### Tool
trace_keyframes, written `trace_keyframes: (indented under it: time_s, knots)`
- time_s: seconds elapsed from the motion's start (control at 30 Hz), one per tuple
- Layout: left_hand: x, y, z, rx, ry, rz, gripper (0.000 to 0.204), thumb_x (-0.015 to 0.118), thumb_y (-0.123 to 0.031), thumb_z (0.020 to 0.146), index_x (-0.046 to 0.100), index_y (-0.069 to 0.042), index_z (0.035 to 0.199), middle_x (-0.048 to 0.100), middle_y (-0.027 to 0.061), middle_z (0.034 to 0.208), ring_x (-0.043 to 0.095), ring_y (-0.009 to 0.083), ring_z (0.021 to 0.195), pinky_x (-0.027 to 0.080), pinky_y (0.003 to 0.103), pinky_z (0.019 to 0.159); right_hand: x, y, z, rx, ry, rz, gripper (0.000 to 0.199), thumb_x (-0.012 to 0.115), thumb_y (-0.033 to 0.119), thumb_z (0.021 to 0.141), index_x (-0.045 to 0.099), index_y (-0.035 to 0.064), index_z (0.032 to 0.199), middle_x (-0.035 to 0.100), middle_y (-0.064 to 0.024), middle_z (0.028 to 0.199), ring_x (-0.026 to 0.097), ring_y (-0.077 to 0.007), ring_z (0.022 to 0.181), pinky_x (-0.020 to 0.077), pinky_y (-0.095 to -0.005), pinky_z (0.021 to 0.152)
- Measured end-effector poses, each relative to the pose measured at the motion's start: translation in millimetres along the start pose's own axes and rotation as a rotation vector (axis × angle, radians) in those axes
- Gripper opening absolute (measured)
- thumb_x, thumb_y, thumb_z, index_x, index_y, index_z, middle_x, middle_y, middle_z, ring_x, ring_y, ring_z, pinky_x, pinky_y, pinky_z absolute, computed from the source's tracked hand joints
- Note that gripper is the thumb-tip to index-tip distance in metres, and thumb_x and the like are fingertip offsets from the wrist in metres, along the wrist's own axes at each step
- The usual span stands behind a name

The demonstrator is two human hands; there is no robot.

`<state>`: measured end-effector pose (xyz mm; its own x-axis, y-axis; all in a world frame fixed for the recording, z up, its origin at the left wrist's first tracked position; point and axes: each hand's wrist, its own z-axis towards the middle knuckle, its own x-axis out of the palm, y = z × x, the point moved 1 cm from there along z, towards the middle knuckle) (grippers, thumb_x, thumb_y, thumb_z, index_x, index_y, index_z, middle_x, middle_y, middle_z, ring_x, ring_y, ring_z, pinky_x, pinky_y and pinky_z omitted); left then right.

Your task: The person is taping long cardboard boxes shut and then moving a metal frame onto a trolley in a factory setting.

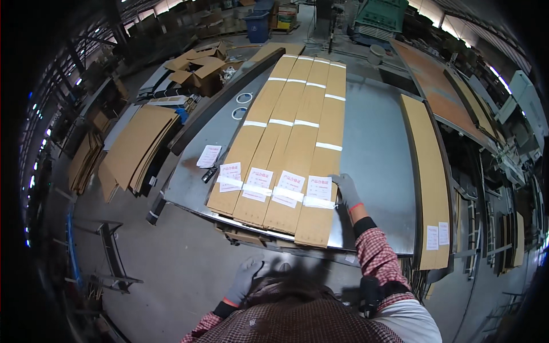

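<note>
Four long, flat cardboard packages lie side by side on a grey metal table (380,143), bound across with white straps. Each bears a white paper label with red print near its close end. My right hand (347,192), in a grey glove, is at the right edge of the rightmost cardboard package (330,126), beside its label (319,191). Its fingers curl against that edge, partly hidden. My left hand (246,279), also gloved, hangs low near my body, away from the table, its fingers apart and holding nothing.
Loose labels (209,156) and a small black tool (210,174) lie left of the packages, with white tape rolls (244,98) farther back. Another long cardboard piece (426,177) lies at the right. Cardboard sheets (137,146) and an opened box (200,71) stand left.
</note>
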<state>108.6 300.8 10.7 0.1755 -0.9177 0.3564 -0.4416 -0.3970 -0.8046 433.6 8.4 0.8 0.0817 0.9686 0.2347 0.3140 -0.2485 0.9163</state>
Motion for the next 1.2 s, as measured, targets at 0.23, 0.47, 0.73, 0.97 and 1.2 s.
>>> trace_keyframes:
  time_s: [0.23,0.47,0.73,0.97,1.2]
  knots:
    - [70.2,32.7,13.6,-0.173,0.459,0.235,0.035,0.052,-0.012,0.097,0.050,0.005,0.127,0.060,0.0113,0.119,0.059,0.0177,0.106,0.047,0.028,0.094,-24.8,50.5,-16.3,-0.320,-0.021,-1.024,0.054,0.064,0.048,0.082,0.060,-0.0010,0.106,0.068,-0.0219,0.092,0.066,-0.0355,0.090,0.0503,-0.0437,0.077]
    - [202.7,100.4,75.0,-0.242,1.110,0.442,0.033,0.045,-0.009,0.098,0.049,0.004,0.128,0.058,0.0117,0.118,0.055,0.0162,0.107,0.045,0.029,0.095,-111.6,67.5,-191.3,-0.741,0.083,-0.992,0.025,0.053,0.029,0.092,0.063,0.0112,0.106,0.066,-0.0159,0.100,0.062,-0.0335,0.100,0.0474,-0.0437,0.087]
    - [446.9,198.0,91.9,-0.446,0.852,0.220,0.026,0.065,-0.037,0.091,0.058,-0.013,0.086,0.054,-0.0065,0.081,0.045,0.0018,0.070,0.037,0.018,0.059,-486.6,-71.2,-436.7,0.037,-0.588,-0.822,0.015,0.068,0.022,0.084,0.066,0.0067,0.086,0.065,-0.0058,0.075,0.062,-0.0187,0.068,0.0480,-0.0316,0.062]
    - [527.6,296.3,135.0,-0.402,0.702,0.024,0.060,0.068,-0.039,0.087,0.049,-0.003,0.131,0.060,0.0087,0.122,0.060,0.0203,0.108,0.056,0.040,0.081,-553.2,-108.5,-482.8,0.307,-0.449,-0.451,0.029,0.077,0.027,0.079,0.062,0.0033,0.083,0.057,0.0028,0.070,0.051,-0.0064,0.066,0.0423,-0.0258,0.058]
    - [543.1,248.9,95.6,-0.433,0.522,0.072,0.055,0.068,-0.025,0.089,0.048,0.003,0.131,0.059,0.0145,0.124,0.063,0.0234,0.107,0.056,0.036,0.086,-515.0,40.8,-390.2,-0.255,-0.467,-1.141,0.024,0.055,0.024,0.090,0.060,0.0068,0.106,0.065,-0.0157,0.088,0.062,-0.0375,0.083,0.0488,-0.0451,0.073]
